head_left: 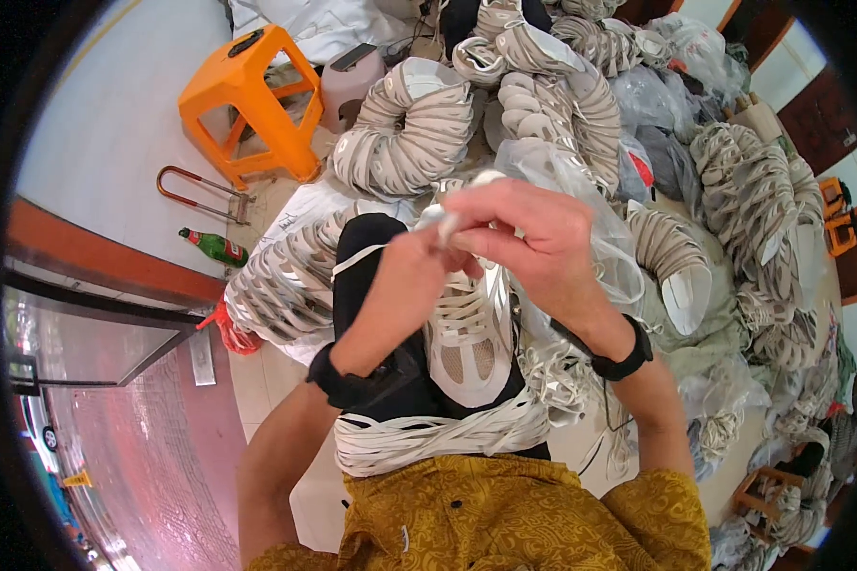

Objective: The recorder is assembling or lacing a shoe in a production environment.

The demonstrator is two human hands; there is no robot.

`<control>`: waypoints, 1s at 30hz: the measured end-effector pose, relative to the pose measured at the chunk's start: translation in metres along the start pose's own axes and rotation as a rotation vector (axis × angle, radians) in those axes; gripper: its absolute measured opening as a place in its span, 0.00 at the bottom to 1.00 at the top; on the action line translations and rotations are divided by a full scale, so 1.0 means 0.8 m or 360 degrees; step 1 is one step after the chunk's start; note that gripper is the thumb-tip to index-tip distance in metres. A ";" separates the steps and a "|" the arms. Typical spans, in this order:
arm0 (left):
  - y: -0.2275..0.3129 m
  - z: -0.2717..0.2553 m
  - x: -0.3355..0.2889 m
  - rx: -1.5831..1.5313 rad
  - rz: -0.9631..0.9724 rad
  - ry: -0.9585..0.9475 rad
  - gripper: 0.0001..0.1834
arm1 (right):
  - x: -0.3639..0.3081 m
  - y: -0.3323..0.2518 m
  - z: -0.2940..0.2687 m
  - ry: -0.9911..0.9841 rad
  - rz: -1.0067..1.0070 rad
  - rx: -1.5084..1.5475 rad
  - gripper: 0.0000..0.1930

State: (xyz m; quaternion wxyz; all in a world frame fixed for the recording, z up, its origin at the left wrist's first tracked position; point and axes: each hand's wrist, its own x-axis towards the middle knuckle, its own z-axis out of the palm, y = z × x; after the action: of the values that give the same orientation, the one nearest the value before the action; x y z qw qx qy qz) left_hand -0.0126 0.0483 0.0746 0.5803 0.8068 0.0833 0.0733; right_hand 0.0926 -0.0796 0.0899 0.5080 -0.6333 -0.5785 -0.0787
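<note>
A beige and white sneaker upper (462,354) rests on my lap, toe toward me, with a pale shoelace (462,319) threaded across its front. Above its far end my hands meet, fingers pinched together. My left hand (405,290), a little blurred, and my right hand (533,233) both grip white shoelace, whose ends are partly hidden by the fingers. One strand of lace (360,258) lies over my left knee. Across my thighs lies a thick bundle of loose white laces (438,436).
Curved stacks of shoe uppers (405,128) surround me, with more on the right (671,266). To the left are an orange stool (248,95), a green bottle (221,249) and a glass door (86,333). Tangled laces (557,381) lie beside my right leg, near clear plastic bags (571,167).
</note>
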 end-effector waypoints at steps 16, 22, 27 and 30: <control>-0.148 -0.360 -0.091 -0.1774 -0.0057 0.1274 0.10 | -0.042 0.062 0.060 -0.0256 0.0935 0.1129 0.07; -0.208 -0.466 -0.180 -0.1758 0.0003 0.1246 0.11 | -0.049 0.138 -0.163 0.0822 0.1068 0.2163 0.09; -0.245 -0.522 -0.252 -0.1086 -0.0123 0.1558 0.11 | -0.155 0.193 -0.379 0.1198 0.0959 0.1730 0.13; -0.268 -0.549 -0.296 0.0085 -0.0281 0.1494 0.08 | -0.228 0.188 -0.469 0.1635 0.0987 0.1353 0.16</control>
State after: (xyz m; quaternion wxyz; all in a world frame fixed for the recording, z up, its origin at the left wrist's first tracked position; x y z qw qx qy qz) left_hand -0.3486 0.4690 0.0047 0.4630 0.6910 0.4065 0.3781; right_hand 0.3396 -0.4464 0.0580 0.9157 -0.3995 -0.0424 0.0129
